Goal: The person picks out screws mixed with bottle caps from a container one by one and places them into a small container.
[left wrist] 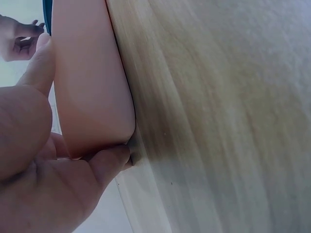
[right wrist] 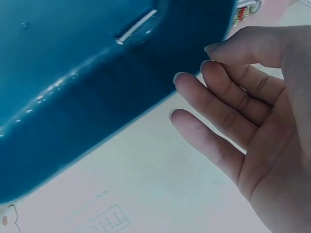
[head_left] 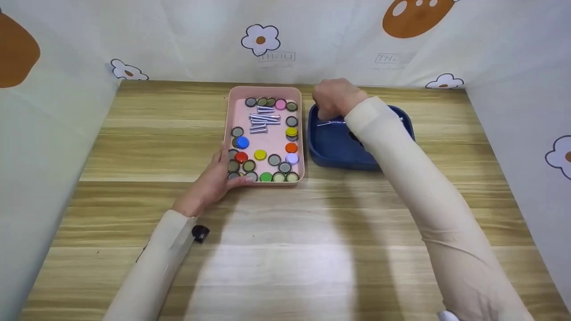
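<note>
1. Closest to my head camera are the two pale sleeves — the right sleeve (head_left: 441, 227) stretched far forward, the left sleeve (head_left: 154, 263) shorter in reach, with a small black device (head_left: 200, 233) beside its cuff.
2. Under them I see the wood-grain counter (head_left: 267, 249), brightly lit in its near middle.
3. At the left, I have the left hand (head_left: 209, 180) around the near left corner of the pink tray (head_left: 275, 140); its fingers are holding that corner, the thumb along the near side and the others against the left wall.
4. Inside the pink tray, silvery screws (head_left: 264, 119) lie crosswise in a loose stack toward the far half.
5. Bottle caps (head_left: 260, 154) spread around them, mostly along the walls and thickest at the near end; some show grey undersides, others yellow, red, blue, green, orange or pink tops.
6. Just to the right stands the blue tray (head_left: 343, 147), and from my right wrist view a lone screw (right wrist: 137, 26) lies in it near the wall.
7. The right hand (head_left: 338, 96) hangs over that tray's far left corner, fingers relaxed and half bent — thumb tip narrow to the nearest fingertip, though I cannot tell whether they touch.
8. Behind everything rises a white sheet (head_left: 200, 44) printed with flowers and brown shapes.
</note>
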Available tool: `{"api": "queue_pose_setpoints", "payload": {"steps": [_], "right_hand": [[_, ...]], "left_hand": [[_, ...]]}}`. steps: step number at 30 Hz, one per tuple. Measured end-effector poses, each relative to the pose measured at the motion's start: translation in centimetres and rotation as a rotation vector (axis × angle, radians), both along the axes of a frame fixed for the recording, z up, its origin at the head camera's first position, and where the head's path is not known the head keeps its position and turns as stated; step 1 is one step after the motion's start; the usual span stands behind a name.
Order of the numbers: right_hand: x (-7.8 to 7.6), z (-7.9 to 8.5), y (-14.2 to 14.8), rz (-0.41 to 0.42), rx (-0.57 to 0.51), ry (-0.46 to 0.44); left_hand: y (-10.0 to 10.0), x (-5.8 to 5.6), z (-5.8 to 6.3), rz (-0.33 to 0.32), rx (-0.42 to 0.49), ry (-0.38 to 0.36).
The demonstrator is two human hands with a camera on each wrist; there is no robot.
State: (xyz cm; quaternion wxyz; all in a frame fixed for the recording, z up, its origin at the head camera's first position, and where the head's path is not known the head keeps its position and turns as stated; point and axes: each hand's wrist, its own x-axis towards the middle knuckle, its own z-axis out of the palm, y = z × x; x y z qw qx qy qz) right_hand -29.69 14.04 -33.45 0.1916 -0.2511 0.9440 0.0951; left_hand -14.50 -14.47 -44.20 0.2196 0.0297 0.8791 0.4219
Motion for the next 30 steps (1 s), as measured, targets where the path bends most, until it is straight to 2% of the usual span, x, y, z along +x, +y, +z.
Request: {"api": "queue_pose_setpoints", "payload": {"steps": [6,11,17,22,30], "right_hand": [[0.3,1.0,-1.5,-0.030,0.021,-0.019],[0.9,1.7,-3.4,0.031,0.025,0.060],[1.6,2.2,-5.2,0.091,-0.026,0.134],[2.3,1.7,-6.0,0.121,-0.105,0.153],[3.3,-0.5,-6.6,0.147,-0.222,0.189]], "left_hand": [[-0.1,-0.1,0.1,-0.003,-0.008,0.000],[-0.2,-0.2,0.1,-0.032,-0.053,0.035],[-0.3,-0.1,0.1,-0.039,-0.054,0.049],[-0.2,-0.1,0.0,-0.026,-0.049,0.031],[-0.1,0.0,0.0,-0.010,-0.023,0.019]]}}
